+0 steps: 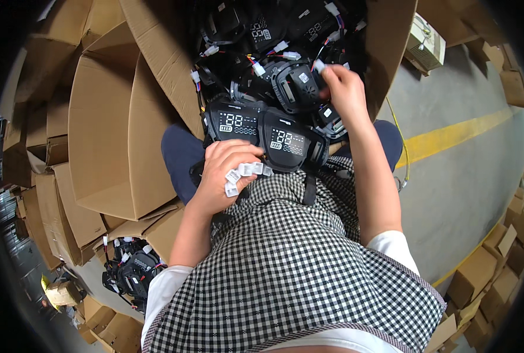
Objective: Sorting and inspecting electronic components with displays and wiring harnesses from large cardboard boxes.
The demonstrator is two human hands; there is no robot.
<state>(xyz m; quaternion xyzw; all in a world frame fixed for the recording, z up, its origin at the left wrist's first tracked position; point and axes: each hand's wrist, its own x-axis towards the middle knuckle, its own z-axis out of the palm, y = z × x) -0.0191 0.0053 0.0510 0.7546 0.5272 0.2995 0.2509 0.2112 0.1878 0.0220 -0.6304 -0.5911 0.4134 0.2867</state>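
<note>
My left hand (221,167) is closed round a bunch of white plug connectors (246,169), whose square ends stick out past the fingers. Just beyond it, two black display panels (289,145) lie side by side, faces up, with white digit marks. My right hand (347,94) is at the right of the big carton, pinching a white plug connector (319,66) on thin coloured wires. Below those fingertips rests another black display unit (296,88), its back turned up. Under my left hand, the wires are hidden.
The big open carton (156,56) holds many more black display units with tangled wires and white plugs. An open carton (106,129) stands at left, with a smaller heap of display units (138,265) below it. Grey floor (450,176) with a yellow stripe (459,132) lies right.
</note>
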